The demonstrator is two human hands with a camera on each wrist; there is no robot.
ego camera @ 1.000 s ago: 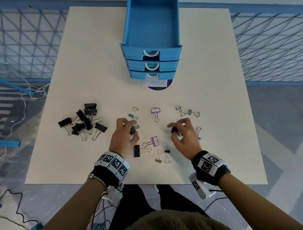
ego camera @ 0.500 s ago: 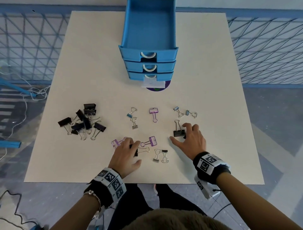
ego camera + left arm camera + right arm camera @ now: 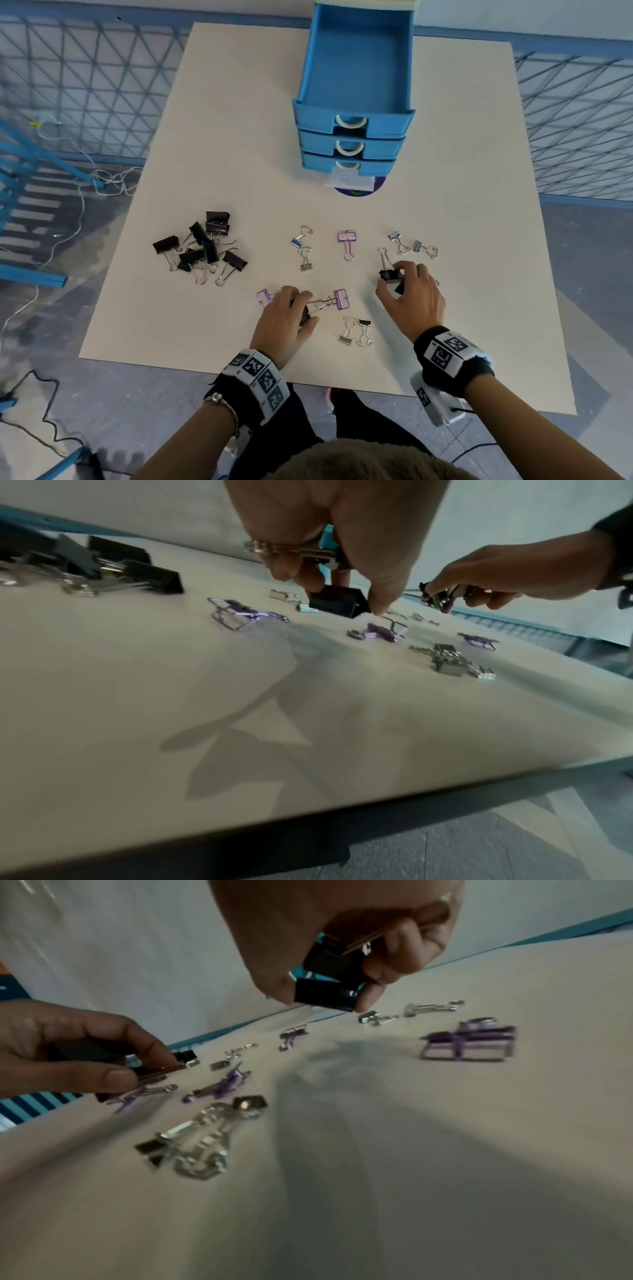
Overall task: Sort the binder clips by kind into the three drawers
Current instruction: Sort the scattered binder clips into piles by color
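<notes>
Both hands are pinching black binder clips off the table (image 3: 205,144).

The left hand (image 3: 284,317) is gripping one black clip (image 3: 337,605); the right hand (image 3: 409,296) is clamping another black clip (image 3: 390,275), its wire handles pointing away toward the blue drawers (image 3: 352,113).

A pale square table (image 3: 219,144) carries a blue set of three drawers (image 3: 352,137) near the middle of its far edge, the top drawer pulled out. A heap of large black clips (image 3: 202,250) lies toward the left edge. Small silver and blue clips (image 3: 303,253), purple clips (image 3: 346,241) and a silver pair (image 3: 356,330) near the front edge are scattered across the middle of the table.
</notes>
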